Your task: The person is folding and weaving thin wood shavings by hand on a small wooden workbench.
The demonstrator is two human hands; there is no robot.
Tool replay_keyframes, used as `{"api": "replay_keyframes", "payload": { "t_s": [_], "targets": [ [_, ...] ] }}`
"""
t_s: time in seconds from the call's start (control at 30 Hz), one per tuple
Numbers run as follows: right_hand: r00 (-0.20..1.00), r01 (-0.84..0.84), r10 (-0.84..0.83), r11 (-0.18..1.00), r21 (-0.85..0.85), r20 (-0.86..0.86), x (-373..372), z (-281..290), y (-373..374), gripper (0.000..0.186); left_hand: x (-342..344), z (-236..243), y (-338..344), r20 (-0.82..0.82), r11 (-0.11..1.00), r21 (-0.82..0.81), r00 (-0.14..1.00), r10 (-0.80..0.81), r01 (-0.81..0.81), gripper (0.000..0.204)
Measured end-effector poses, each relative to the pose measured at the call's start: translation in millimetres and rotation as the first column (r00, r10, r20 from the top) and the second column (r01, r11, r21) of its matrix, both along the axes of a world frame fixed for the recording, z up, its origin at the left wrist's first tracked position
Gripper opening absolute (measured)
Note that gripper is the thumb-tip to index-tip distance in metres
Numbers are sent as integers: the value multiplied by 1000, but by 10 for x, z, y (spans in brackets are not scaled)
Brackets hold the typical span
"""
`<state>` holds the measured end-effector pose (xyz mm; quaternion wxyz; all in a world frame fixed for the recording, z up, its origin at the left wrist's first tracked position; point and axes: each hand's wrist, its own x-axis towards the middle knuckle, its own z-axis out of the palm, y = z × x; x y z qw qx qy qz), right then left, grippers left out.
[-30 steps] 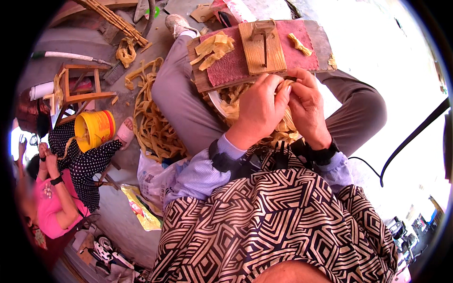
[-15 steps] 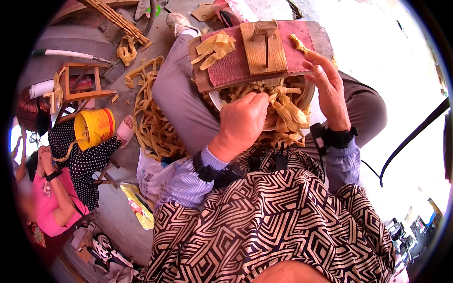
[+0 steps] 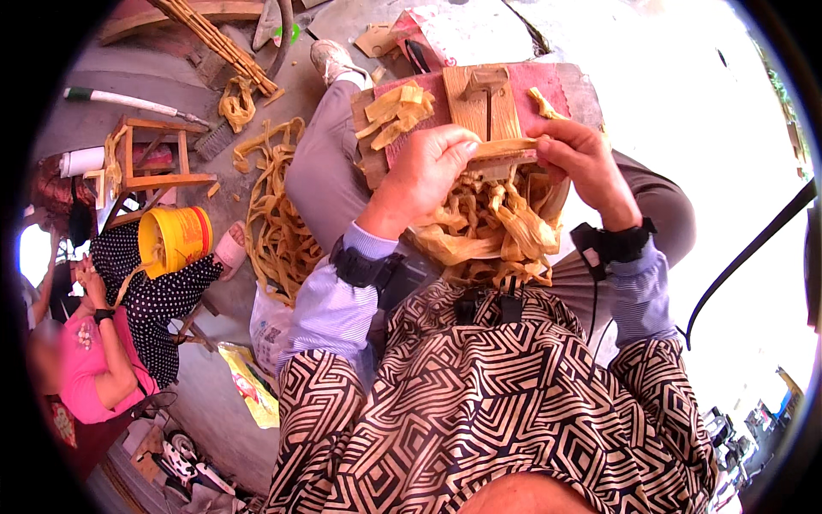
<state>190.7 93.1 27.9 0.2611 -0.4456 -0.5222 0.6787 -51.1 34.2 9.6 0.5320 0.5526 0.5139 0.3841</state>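
Observation:
A tan, flat, fibrous strip (image 3: 505, 148) is stretched sideways between my hands, over the near edge of a cloth-covered board (image 3: 552, 81). My left hand (image 3: 425, 174) pinches its left end and my right hand (image 3: 584, 161) pinches the right end, both closed. Just beyond the strip, a wooden block (image 3: 473, 94) with a raised peg and a dark slot lies on the red cloth. Short tan pieces (image 3: 400, 111) rest at the board's left, and one twisted piece (image 3: 544, 103) at its right. Below the board, a pile of long strips (image 3: 518, 218) fills my lap; its container is mostly hidden.
More strips (image 3: 278, 227) lie heaped on the floor to my left. Beyond them are a yellow bucket (image 3: 188, 236), a small wooden stool (image 3: 156, 182) and a brush (image 3: 214, 141). A person in pink (image 3: 98, 364) sits at the far left. A yellow packet (image 3: 253, 390) lies nearer.
My left hand has risen from the pile to the board's near edge with a strip. My right hand, earlier loosely open by the board's right side, has closed on the strip's other end.

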Motion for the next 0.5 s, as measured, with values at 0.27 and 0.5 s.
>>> {"api": "replay_keyframes", "payload": {
  "t_s": [0.27,0.5],
  "targets": [
    [980,37,-65,988,149,190,-216,-151,96,15,-17,-284,201,-46,989,5,988,150,-150,14],
    [811,-313,-102,757,574,577,-310,-288,87,11,187,-357,288,-659,950,304,704,266,-73,14]
  ]
}}
